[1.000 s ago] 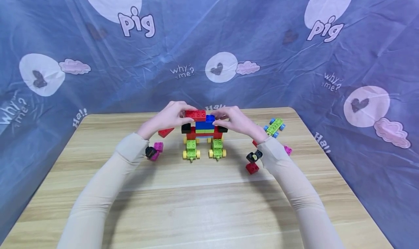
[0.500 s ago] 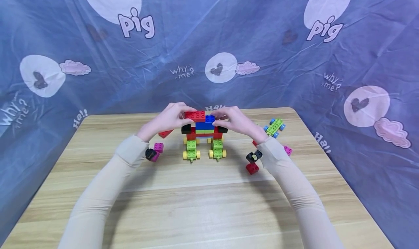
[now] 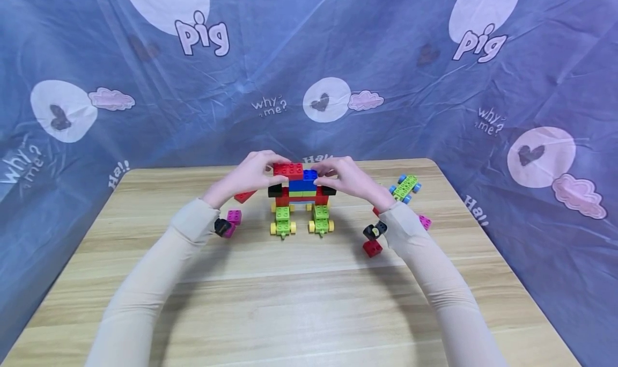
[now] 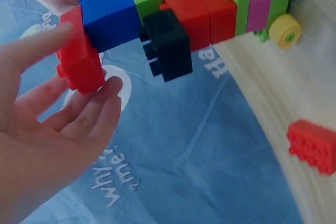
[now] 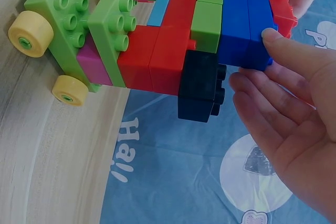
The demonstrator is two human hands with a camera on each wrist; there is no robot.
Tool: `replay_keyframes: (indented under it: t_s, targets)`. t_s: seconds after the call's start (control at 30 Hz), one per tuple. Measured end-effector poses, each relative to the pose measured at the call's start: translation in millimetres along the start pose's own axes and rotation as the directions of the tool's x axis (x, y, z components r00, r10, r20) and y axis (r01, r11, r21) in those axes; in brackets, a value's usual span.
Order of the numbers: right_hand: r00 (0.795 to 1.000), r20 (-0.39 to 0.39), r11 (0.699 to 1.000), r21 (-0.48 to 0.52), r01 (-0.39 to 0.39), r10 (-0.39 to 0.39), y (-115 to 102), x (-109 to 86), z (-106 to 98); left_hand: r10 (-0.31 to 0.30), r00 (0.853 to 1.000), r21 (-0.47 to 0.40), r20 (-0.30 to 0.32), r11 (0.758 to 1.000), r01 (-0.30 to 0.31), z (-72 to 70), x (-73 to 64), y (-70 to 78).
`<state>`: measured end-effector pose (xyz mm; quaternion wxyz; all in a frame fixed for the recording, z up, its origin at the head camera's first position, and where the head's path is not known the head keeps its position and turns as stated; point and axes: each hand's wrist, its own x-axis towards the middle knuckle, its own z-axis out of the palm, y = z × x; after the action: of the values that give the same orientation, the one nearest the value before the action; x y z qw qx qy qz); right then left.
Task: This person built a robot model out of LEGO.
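A built figure of toy building bricks stands mid-table on two green wheeled bases (image 3: 282, 214) with yellow wheels. Its body stacks red, light green and blue bricks (image 3: 301, 185), and a black brick (image 4: 168, 45) juts out on each side. At the top left lies a red brick (image 3: 289, 170) against the blue top. My left hand (image 3: 248, 173) holds this red brick, thumb on one face and fingertips at the other edge. From the other side, my right hand (image 3: 346, 177) pinches the blue bricks near the top, thumb on their studded end and fingers beneath in the right wrist view.
Left of the figure lie a loose red brick (image 3: 245, 196) and magenta bricks (image 3: 234, 217). On the right are a red brick (image 3: 372, 248), a magenta brick (image 3: 425, 221) and a green base with blue wheels (image 3: 405, 187). A printed blue cloth (image 3: 232, 125) hangs behind the table.
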<state>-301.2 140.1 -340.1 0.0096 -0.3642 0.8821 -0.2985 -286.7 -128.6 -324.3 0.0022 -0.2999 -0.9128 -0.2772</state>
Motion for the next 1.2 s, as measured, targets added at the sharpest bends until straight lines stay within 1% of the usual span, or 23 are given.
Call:
replay_keyframes:
  t_s: [0.13,0.2,0.37,0.53,0.7,0.87,1.0,1.13,1.2]
  targets:
    - [1.000,0.000,1.000,0.005,0.003,-0.003,0.4,0.0,-0.1,-0.024,0.999,-0.108,-0.023,0.994,0.021,2.8,4.4,-0.7]
    - [1.000,0.000,1.000,0.007,0.004,-0.004,0.3,-0.1,-0.1,-0.031,0.999,-0.139,-0.036,0.990,0.026,4.5,7.0,-0.7]
    - [1.000,0.001,1.000,0.009,0.004,-0.004,-0.5,-0.3,-0.5,-0.050,0.997,-0.171,-0.054,0.985,0.040,6.9,11.6,1.9]
    - [1.000,-0.003,1.000,0.006,0.002,-0.002,0.8,-0.5,-0.9,-0.083,0.996,-0.197,-0.036,0.978,0.075,6.3,13.8,5.9]
    - [1.000,-0.003,1.000,0.009,0.000,0.000,0.9,-0.8,-1.4,-0.086,0.996,-0.183,-0.023,0.980,0.080,5.8,16.3,7.8]
    - [1.000,-0.008,1.000,0.013,-0.009,0.009,0.9,-1.6,-1.0,-0.072,0.997,-0.141,-0.017,0.988,0.069,5.2,17.9,9.6]
    - [1.000,-0.016,1.000,0.014,-0.018,0.019,0.9,-2.6,0.1,-0.039,0.999,-0.102,-0.003,0.994,0.039,3.8,19.3,11.9]
    - [1.000,-0.020,1.000,0.019,-0.015,0.016,2.0,-3.7,1.8,-0.009,1.000,-0.059,0.028,0.998,0.011,1.0,20.2,14.0]
    - [1.000,-0.025,1.000,0.025,-0.008,0.009,2.7,-4.2,2.2,-0.007,0.999,-0.044,0.040,0.999,0.009,-0.3,20.0,15.0]
